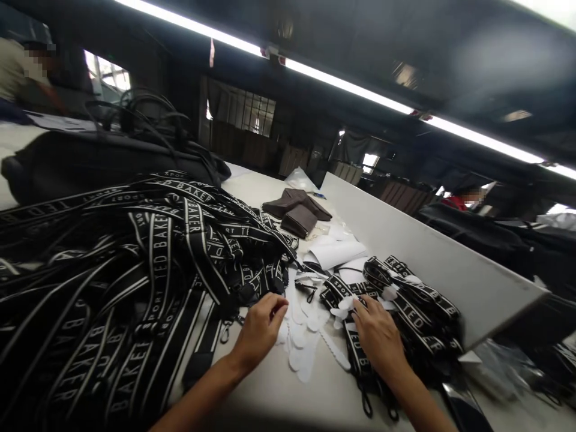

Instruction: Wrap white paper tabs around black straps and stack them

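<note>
Evidently, the lettered straps (416, 321) at the desk's (254, 384) right side, beside the upright panel (432, 249), are being handled. The right hand (380, 333) is laid over them with fingers bent at some white pieces (299, 345); whether that grip is closed on anything cannot be told. The left grip (261, 330) is curled, thumb near fingertips, with nothing visible in it, though something thin could be hidden. More straps are heaped (162, 258) across the desk's left side, near a metal clip (225, 331). The bundle is best steadied under a light palm, strap edges kept flat, and the thin pieces pinched singly at their rims so that none is creased or dragged along.
</note>
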The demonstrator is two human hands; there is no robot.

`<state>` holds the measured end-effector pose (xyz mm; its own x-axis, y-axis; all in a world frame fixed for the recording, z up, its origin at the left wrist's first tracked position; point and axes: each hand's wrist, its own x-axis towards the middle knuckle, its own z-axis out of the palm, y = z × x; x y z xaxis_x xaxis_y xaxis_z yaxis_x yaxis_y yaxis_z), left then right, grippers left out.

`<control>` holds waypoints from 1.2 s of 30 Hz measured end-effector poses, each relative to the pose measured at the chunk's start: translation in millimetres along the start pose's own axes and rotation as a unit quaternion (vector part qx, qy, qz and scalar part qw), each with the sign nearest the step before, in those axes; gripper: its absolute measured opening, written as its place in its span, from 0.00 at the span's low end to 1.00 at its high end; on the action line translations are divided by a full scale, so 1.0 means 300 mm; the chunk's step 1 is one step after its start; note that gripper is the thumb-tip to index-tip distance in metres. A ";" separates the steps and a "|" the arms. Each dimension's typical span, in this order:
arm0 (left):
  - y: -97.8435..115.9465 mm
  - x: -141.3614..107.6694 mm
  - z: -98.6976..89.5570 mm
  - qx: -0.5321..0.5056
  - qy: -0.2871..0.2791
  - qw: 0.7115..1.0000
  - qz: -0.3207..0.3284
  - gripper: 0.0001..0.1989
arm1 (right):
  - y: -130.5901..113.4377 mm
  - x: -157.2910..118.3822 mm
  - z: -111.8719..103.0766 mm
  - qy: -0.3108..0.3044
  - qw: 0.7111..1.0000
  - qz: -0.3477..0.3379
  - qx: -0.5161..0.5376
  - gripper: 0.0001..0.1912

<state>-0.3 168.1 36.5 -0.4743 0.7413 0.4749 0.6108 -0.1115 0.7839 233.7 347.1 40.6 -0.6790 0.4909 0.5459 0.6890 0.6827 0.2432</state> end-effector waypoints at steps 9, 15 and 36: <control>-0.083 0.120 -0.485 0.171 0.336 0.912 -0.160 0.31 | -0.058 -0.073 0.021 0.108 0.987 -0.014 0.119 0.18; -0.102 0.179 -0.454 -0.068 0.265 0.940 -0.202 0.27 | -0.142 -0.090 0.013 0.109 0.977 0.009 0.182 0.16; -0.156 -0.023 -0.420 0.110 0.362 0.921 -0.091 0.17 | -0.586 0.388 -0.155 0.008 0.820 -0.091 0.565 0.19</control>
<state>-105.4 84.6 47.0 -0.8314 0.0907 0.5483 0.5554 0.1665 0.8147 45.3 259.2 98.7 -0.7351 0.3244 0.5953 -0.1039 0.8138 -0.5718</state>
